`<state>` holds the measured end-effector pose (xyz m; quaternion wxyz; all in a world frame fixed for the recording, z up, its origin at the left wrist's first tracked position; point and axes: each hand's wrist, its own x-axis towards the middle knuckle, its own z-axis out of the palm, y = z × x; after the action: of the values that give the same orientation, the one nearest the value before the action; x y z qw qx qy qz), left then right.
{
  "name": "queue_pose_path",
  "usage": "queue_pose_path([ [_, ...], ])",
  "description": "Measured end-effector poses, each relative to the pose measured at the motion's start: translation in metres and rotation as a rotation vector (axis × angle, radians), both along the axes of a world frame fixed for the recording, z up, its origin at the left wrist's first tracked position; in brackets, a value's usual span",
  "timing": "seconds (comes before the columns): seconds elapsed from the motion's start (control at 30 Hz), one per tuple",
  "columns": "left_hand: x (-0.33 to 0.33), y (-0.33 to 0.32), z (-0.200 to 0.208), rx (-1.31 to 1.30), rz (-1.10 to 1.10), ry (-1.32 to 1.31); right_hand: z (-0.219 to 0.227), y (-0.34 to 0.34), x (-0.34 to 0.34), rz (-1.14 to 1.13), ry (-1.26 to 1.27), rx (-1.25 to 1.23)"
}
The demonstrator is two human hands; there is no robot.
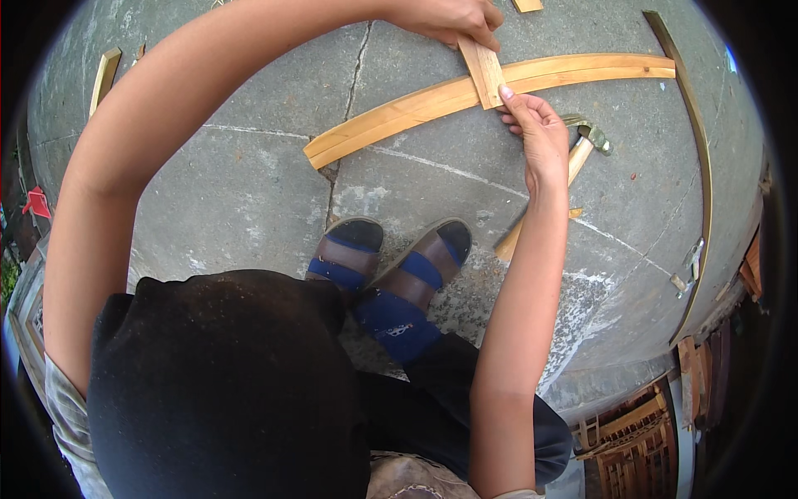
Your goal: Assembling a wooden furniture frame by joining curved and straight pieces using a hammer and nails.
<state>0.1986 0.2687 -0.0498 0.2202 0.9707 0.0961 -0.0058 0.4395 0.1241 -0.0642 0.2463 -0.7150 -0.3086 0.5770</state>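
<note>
A long strip of light wood [399,114] lies across the concrete, its right end reaching toward the right side. Over its middle a short wooden block [480,71] sits crosswise. My left hand [457,21] grips the block's far end with bent fingers. At the near end my right hand [536,129] pinches the block, thumb on top. Just right of that hand lies a claw hammer [594,140] with a wooden handle, which my right forearm partly covers. A further piece of wood [509,241] shows beside the forearm; whether it joins the handle is hidden.
Along the right runs a long thin timber [702,166], a small object [680,283] beside it. Stacked wood [640,449] stands at the lower right. A wood piece [104,79] and a red object [37,202] are at the left. My sandalled feet [416,270] are below the strip.
</note>
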Motion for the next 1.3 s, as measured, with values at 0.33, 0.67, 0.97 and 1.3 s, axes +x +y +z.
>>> queue_pose_path([
  [0.33, 0.001, 0.001, -0.001, 0.043, -0.032, 0.012, -0.01, -0.008, -0.003, 0.099, 0.044, 0.114],
  [0.67, 0.009, 0.001, -0.002, 0.018, -0.041, -0.006, -0.015, -0.026, -0.015, -0.069, -0.014, 0.317],
  [0.97, -0.004, 0.002, -0.001, 0.025, -0.02, -0.014, -0.018, -0.021, -0.025, -0.06, 0.036, 0.306],
  [1.3, -0.011, 0.003, 0.002, 0.031, -0.021, -0.059, -0.02, -0.02, -0.033, -0.103, 0.074, 0.327],
])
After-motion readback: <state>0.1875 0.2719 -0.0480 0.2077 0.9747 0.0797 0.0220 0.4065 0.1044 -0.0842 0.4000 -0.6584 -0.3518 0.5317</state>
